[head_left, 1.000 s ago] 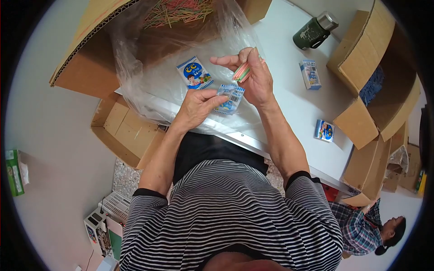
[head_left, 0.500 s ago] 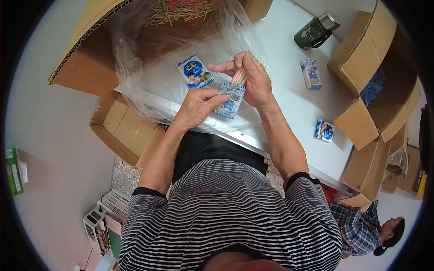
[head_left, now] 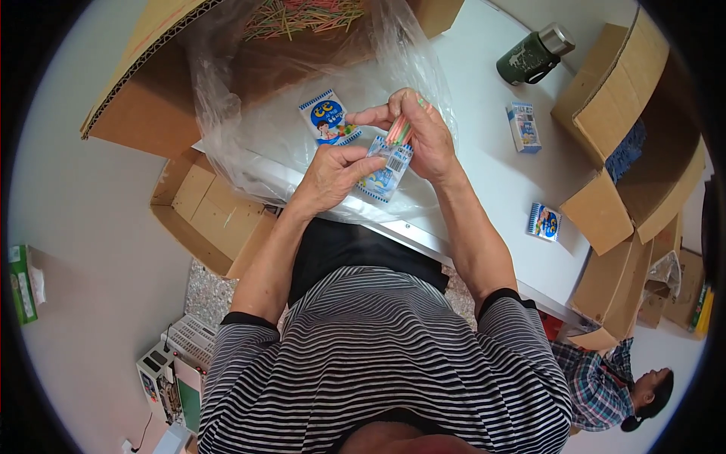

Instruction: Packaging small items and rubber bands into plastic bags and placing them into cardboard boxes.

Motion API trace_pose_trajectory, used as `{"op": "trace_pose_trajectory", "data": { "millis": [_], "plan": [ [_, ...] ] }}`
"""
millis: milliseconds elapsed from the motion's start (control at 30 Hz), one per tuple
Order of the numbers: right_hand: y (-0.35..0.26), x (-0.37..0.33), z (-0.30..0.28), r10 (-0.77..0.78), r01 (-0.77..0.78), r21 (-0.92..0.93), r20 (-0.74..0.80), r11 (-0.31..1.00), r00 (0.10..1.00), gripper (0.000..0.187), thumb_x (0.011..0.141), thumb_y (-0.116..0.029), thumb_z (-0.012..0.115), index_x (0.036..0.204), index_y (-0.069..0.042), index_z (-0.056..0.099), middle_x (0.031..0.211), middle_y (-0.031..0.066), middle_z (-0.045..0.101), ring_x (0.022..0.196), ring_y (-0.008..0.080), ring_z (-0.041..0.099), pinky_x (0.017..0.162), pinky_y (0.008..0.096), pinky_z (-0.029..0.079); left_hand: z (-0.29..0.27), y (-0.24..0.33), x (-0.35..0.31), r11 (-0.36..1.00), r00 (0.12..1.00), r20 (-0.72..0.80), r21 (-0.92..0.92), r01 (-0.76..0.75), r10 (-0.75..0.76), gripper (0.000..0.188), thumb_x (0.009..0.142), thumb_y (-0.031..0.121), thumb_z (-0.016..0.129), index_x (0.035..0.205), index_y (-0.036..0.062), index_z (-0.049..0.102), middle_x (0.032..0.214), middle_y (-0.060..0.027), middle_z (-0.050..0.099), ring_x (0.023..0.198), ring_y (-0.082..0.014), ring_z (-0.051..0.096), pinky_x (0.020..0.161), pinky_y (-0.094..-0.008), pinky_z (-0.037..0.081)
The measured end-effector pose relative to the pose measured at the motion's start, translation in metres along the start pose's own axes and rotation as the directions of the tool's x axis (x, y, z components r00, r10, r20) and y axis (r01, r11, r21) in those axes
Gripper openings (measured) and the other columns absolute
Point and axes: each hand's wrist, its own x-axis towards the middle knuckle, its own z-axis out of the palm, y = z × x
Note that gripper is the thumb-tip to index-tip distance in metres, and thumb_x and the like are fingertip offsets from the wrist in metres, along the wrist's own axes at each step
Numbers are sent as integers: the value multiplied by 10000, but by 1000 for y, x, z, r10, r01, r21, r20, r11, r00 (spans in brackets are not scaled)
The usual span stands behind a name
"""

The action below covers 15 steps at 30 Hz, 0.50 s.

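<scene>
So the left hand [head_left: 330, 178] is pinching a packet [head_left: 387, 180] between thumb and fingers around the middle of the frame, probably gripping low so the top edge is staying uncovered. The right hand [head_left: 431, 140] is clasping a bundle of sticks [head_left: 398, 130] between thumb and fingers, index finger pointing off left. I'm guessing that's for lining up the ends, which are sitting right at the packet's top edge; can't tell if any are inside. Another packet, the flat one [head_left: 330, 117], is lying just upper left on the clear liner [head_left: 223, 125], which is spilling from the big box [head_left: 140, 106] onto the worktop [head_left: 484, 113], maybe for catching strays. The flask [head_left: 533, 59] is standing well apart, upper right, likely out of elbow range.
</scene>
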Motion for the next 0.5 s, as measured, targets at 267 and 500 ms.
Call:
{"op": "trace_pose_trajectory", "data": {
  "millis": [267, 500],
  "plan": [
    [-2, 1, 1, 121, -124, -87, -36, 988, 992, 392, 1073, -394, 407, 902, -61, 524, 1084, 256, 685, 1084, 332, 659, 1001, 438, 500, 5, 3, 5, 976, 990, -134, -217, 2, -32, 212, 948, 181, 702, 980, -22, 754, 767, 41, 651, 714, -39, 537, 642, -222, 452],
    [6, 25, 1, 323, -317, 76, -72, 945, 944, 390, 1058, -383, 458, 1060, -16, 589, 1107, 217, 678, 1077, 284, 655, 999, 417, 500, 12, -6, 21, 840, 913, -405, -510, -186, -44, 224, 946, 135, 700, 1090, -33, 732, 994, -10, 702, 876, -60, 597, 808, -215, 483]
  ]
}}
